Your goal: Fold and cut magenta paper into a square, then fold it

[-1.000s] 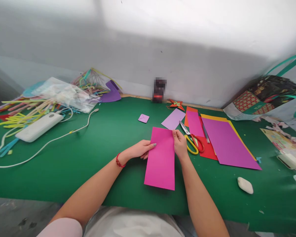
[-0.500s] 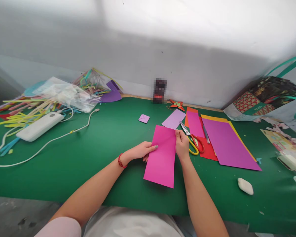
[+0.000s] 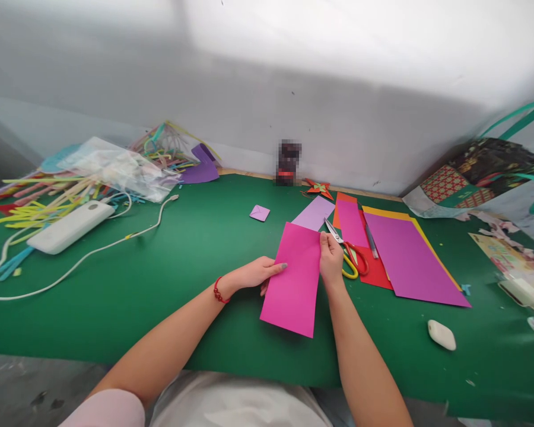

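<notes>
A rectangular sheet of bright pink paper (image 3: 293,284) is held up over the table, tilted toward me. My left hand (image 3: 266,273) grips its left edge, thumb on top and fingers mostly hidden beneath. At the upper right edge, my right hand (image 3: 331,256) is closed on the same sheet. Scissors (image 3: 353,258) with red and yellow handles lie just right of my right hand, blades pointing up and left. Behind the pink sheet rests a lilac paper (image 3: 315,212). A small folded lilac square (image 3: 260,213) lies to its left.
Purple (image 3: 412,258) and other coloured sheets lie right, with a pen (image 3: 371,240). A white case (image 3: 442,335) sits near the front. Leftward are a white power bank (image 3: 71,227), its cable (image 3: 93,254) and many paper strips. A patterned bag (image 3: 476,178) stands back right.
The pink sheet has shifted slightly right and its top edge has turned a little. Both hands keep their hold on it and moved slightly with it.
</notes>
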`<state>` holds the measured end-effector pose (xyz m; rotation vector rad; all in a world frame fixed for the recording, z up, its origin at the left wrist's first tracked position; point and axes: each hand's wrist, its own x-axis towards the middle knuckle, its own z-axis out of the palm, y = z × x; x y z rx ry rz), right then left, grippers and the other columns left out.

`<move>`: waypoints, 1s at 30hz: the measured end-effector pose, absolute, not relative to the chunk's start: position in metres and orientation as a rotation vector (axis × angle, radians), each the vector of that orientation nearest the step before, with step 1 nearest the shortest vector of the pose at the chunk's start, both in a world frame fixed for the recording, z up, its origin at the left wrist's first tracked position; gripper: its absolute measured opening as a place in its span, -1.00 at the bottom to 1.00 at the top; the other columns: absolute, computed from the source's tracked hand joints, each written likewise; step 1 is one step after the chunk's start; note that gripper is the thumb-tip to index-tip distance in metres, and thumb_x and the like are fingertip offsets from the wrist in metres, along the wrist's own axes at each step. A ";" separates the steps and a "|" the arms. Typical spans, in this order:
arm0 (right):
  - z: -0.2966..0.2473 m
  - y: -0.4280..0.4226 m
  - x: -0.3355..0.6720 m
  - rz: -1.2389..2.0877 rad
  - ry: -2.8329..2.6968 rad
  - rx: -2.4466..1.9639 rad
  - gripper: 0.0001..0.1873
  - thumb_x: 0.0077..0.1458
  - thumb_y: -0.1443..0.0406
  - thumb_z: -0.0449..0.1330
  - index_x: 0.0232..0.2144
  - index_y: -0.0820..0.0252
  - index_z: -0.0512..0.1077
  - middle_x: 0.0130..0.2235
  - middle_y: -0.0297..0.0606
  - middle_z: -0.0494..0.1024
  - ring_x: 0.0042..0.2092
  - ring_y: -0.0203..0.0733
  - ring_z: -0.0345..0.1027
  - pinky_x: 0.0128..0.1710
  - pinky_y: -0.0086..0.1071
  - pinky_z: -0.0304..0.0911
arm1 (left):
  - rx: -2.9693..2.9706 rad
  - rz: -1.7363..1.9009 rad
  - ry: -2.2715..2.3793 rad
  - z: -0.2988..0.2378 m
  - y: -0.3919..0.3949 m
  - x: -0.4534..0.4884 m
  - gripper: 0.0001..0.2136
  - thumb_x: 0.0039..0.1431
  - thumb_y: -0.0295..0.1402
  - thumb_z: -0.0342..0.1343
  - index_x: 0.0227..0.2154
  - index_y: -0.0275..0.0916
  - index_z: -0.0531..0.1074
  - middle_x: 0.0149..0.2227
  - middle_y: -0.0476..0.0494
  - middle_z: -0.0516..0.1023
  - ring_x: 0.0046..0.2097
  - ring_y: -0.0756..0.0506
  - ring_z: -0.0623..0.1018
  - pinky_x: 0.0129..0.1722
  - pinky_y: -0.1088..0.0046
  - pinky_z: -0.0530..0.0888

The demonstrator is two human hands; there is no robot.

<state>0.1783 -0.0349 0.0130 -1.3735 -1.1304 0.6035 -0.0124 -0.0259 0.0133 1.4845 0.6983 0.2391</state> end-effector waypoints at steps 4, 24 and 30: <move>0.014 -0.034 0.179 0.602 -1.091 -1.361 -0.53 0.00 -0.10 -0.03 -0.64 0.12 0.10 -0.62 -0.46 -0.01 -0.54 -0.34 -0.14 -0.57 -0.41 -0.13 | 1.451 0.293 0.679 0.011 -0.026 -0.012 -0.44 0.00 0.17 -0.14 -0.69 -0.28 0.26 -0.72 -0.01 0.32 -0.68 0.04 0.32 -0.65 0.51 0.29; 0.017 -0.032 0.179 0.540 -1.010 -1.358 -0.48 -0.05 -0.15 -0.01 -0.67 0.14 0.10 -0.66 -0.50 0.01 -0.56 -0.37 -0.14 -0.55 -0.42 -0.15 | 1.601 0.213 0.683 0.017 -0.023 -0.015 -0.43 -0.06 0.23 -0.15 -0.67 -0.28 0.23 -0.63 0.00 0.27 -0.56 0.03 0.25 -0.52 0.47 0.26; 0.017 -0.033 0.179 0.515 -1.026 -1.367 -0.49 -0.03 -0.14 -0.02 -0.67 0.14 0.10 -0.66 -0.50 0.01 -0.55 -0.36 -0.13 -0.54 -0.42 -0.14 | 1.645 0.243 0.664 0.018 -0.023 -0.014 -0.48 0.02 0.14 -0.14 -0.69 -0.26 0.18 -0.61 0.03 0.22 -0.53 0.05 0.19 -0.48 0.48 0.20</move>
